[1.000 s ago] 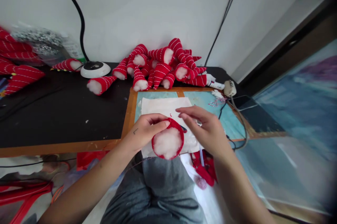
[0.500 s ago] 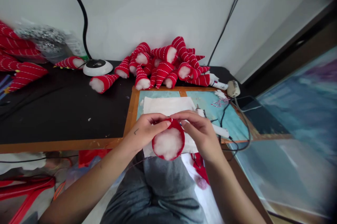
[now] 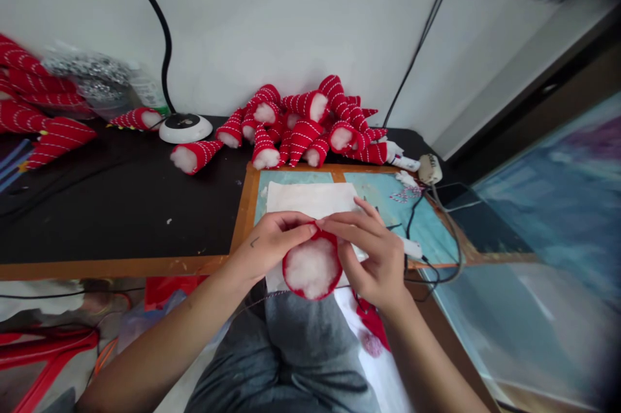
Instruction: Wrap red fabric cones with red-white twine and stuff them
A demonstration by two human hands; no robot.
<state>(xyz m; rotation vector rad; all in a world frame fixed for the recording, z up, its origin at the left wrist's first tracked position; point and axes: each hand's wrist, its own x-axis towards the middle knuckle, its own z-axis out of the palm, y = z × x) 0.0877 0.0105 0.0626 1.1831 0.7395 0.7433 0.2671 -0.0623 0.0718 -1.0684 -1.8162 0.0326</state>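
A red cone [image 3: 290, 274] stuffed with white filling faces me with its round open end, over a white sheet [image 3: 310, 196] at the table's front edge. My left hand [image 3: 274, 241] pinches its upper rim between thumb and fingers. On the right side of the rim, my right hand [image 3: 373, 254] holds the fabric, its index finger near the top and its little finger raised. The cone's tip points away from me and is hidden. A striped string [image 3: 266, 298] hangs below on the left.
Several stuffed red cones [image 3: 303, 134] lie heaped at the back, more at the far left. A lamp [image 3: 185, 129] stands on the black table [image 3: 121, 212]. To the right are a white glue gun [image 3: 412, 248], cables and a power socket [image 3: 429, 169].
My right hand's fingers have shifted and spread, and its little finger has lifted. My left hand keeps its pinch. The whole view has moved slightly.
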